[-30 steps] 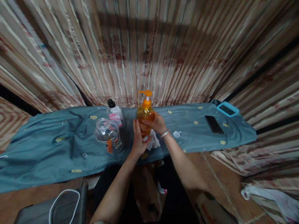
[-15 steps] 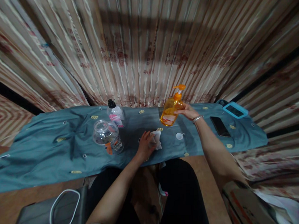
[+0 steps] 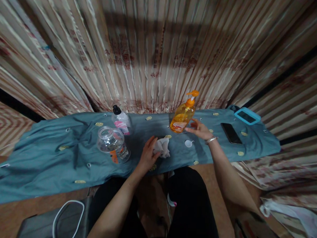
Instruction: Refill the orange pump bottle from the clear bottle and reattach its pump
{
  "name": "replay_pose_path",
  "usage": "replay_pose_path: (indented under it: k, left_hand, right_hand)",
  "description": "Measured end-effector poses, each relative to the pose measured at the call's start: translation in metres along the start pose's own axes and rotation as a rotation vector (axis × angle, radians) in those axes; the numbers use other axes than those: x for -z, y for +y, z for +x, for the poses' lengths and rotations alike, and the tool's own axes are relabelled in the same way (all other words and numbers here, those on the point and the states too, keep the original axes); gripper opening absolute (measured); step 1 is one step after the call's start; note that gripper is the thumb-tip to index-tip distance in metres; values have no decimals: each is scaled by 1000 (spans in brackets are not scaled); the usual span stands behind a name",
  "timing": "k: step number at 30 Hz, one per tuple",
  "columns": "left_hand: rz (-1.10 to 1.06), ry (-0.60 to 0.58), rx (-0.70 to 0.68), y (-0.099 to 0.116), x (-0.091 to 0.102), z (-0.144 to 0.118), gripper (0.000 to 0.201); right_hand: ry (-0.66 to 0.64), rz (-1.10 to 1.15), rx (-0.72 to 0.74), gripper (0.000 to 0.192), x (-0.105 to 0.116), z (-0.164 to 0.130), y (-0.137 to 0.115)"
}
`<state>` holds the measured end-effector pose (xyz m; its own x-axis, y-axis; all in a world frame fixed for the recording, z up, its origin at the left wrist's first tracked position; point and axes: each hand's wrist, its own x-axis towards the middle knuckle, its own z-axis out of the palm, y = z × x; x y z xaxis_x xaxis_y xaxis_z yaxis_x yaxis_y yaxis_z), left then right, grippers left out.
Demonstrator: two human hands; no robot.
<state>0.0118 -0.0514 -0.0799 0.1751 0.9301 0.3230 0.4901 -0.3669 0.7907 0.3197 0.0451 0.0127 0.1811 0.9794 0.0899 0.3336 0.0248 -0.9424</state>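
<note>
A white crumpled tissue point(image 3: 162, 147) lies at the near middle of the cloth, with my left hand point(image 3: 148, 154) gripping its left side between thumb and fingers. Slightly farther back stands a clear pump bottle point(image 3: 182, 117) with an orange pump and orange liquid. My right hand point(image 3: 199, 129) is just right of the bottle's lower part, fingers apart and not wrapped round it; whether a fingertip touches it I cannot tell. Between my hands and to the right lies a small white round lid-like piece point(image 3: 188, 143).
On the left stand a wide clear plastic jar point(image 3: 111, 145) and a black-capped bottle with a pink label point(image 3: 121, 121). A dark phone point(image 3: 231, 133) and a blue-framed device point(image 3: 247, 116) lie right. Teal cloth point(image 3: 50, 160) covers the table; a striped curtain point(image 3: 150, 56) hangs behind.
My right hand has let go of the pump bottle and moved slightly down its right side. My left hand has shifted a little left, and more of the tissue shows.
</note>
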Motion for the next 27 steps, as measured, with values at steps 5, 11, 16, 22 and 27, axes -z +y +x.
replay_pose_path:
  k: [5,11,16,22,27]
  left_hand:
    - [109,152,-163,37,31,-14,73]
    - [239,462,-317,97,78,-29,89]
    - [106,763,-12,90,125,-40,121]
    - [-179,732,237,41,130,-19,139]
    - [-181,758,298,35,124,-17,126]
  right_hand:
    - [-78,-543,-48,53,-13,-72,31]
    - [-98,-827,-40,35,-28,-94,30]
    - [-199,-701,68,30,-36,-102,-18]
    - [-579,-495,436,31,-91,-106,-129]
    - [-654,-722,730,25,-148,-95,-201]
